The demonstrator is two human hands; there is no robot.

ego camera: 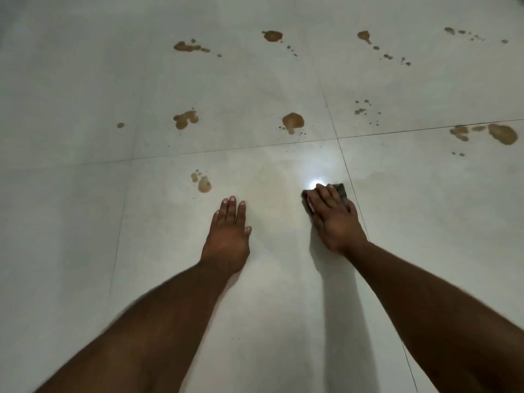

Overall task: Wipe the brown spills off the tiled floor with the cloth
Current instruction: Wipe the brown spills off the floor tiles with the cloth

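the cloth (340, 191) is a small dark piece, and it lies on the tiled floor (85, 251) under the right hand (334, 219). only its far edge and a part beside the fingers can be seen, the rest is covered by the hand. the right hand lies flat on top of the cloth with its fingers stretched out and close together, pressing it down on the tile; the fingers are not curled around it. just beyond the fingertips there is a bright white reflection of light (319, 181) on the glossy tile.

the left hand (228, 231) rests flat on the floor to the left of the cloth, apart from it, with straight fingers and holding nothing. both forearms are bare and reach forward from the bottom of the view.

the brown spills are spread over the floor further away. the nearest spill (204, 184) is just beyond the left hand. a bigger round spill (293, 121) lies behind the tile joint, and another one (184, 120) lies to its left. a large spill (503, 133) is at the right edge. more spills and small drops (272, 36) lie in a far row.
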